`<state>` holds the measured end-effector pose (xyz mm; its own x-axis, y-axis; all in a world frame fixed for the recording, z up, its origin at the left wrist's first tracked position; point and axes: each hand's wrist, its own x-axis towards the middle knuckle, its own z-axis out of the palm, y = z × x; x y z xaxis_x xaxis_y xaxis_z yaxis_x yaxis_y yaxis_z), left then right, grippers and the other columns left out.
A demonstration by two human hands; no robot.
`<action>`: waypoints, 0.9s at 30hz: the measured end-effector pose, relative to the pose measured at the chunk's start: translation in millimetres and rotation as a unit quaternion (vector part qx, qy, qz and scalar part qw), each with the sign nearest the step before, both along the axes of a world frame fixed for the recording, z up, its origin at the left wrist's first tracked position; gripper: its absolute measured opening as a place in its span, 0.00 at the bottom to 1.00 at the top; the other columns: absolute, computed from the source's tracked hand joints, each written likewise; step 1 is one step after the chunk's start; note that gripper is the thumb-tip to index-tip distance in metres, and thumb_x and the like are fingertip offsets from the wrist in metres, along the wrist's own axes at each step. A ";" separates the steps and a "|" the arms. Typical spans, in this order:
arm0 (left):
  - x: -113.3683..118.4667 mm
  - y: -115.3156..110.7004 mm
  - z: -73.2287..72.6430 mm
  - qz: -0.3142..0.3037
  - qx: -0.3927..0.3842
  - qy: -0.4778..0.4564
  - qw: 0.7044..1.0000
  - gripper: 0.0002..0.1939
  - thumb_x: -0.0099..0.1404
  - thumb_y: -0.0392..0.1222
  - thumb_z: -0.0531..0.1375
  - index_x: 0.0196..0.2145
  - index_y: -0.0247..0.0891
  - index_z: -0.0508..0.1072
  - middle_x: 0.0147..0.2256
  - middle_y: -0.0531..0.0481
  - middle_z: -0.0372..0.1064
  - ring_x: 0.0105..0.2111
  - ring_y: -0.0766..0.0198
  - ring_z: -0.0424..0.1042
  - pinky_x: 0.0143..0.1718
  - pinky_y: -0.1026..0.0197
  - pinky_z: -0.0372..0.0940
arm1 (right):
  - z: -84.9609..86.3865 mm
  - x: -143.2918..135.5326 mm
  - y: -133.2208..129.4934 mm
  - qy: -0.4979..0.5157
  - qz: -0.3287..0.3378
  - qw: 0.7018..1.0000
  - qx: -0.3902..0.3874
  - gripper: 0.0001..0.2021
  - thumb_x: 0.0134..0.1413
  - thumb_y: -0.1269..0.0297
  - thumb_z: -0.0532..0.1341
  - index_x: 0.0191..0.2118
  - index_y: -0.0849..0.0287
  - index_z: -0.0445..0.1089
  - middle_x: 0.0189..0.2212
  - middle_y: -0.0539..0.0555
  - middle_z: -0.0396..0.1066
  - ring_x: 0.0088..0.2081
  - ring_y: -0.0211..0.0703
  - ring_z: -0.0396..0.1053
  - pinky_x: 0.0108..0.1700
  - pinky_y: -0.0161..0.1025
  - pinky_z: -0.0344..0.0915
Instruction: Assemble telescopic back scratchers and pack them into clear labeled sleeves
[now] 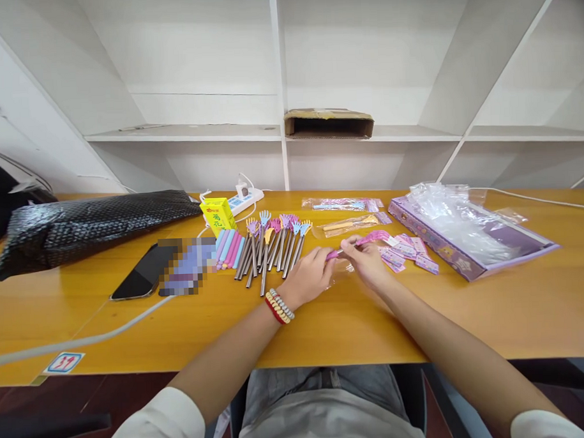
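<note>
Pink scratcher (364, 241) between both hands (339, 267)

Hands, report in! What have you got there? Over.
Left hand and right hand both gripping pink hand-shaped scratcher. Loose scratcher pile beside left hand. Purple cards beside right.

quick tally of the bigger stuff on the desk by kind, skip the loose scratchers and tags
Phone: 1
Yellow drink carton: 1
Power strip: 1
Black padded bag: 1
Purple box: 1
Sealed packets, two behind the pile and one in the hands: 3
Total: 8
</note>
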<state>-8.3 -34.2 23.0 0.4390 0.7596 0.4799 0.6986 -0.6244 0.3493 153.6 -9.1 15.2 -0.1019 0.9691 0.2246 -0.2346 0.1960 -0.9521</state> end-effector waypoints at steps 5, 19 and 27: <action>6.8 12.0 2.6 0.055 -0.004 0.025 0.998 0.15 0.69 0.43 0.42 0.42 0.35 0.65 0.37 0.43 0.67 0.38 0.60 0.68 0.40 0.58 0.62 | 25.3 -16.6 8.0 0.233 0.053 0.966 -0.098 0.15 0.38 0.57 0.68 0.27 0.60 0.64 0.25 0.50 0.66 0.29 0.37 0.65 0.33 0.37 0.64; 19.0 4.7 16.9 -0.046 -0.088 0.085 0.991 0.17 0.63 0.50 0.50 0.43 0.35 0.63 0.39 0.43 0.69 0.38 0.55 0.70 0.35 0.58 0.63 | 33.7 -24.5 17.7 0.292 -0.088 0.944 -0.125 0.31 0.34 0.73 0.64 0.24 0.59 0.32 0.09 0.39 0.36 0.11 0.27 0.35 0.13 0.32 0.39; 28.8 1.3 8.1 0.047 -0.099 0.095 0.989 0.30 0.62 0.64 0.41 0.44 0.36 0.63 0.34 0.42 0.70 0.34 0.52 0.72 0.29 0.57 0.62 | 38.7 -27.9 2.3 0.252 -0.077 0.962 -0.072 0.33 0.33 0.71 0.65 0.24 0.59 0.31 0.10 0.38 0.35 0.11 0.26 0.36 0.12 0.29 0.39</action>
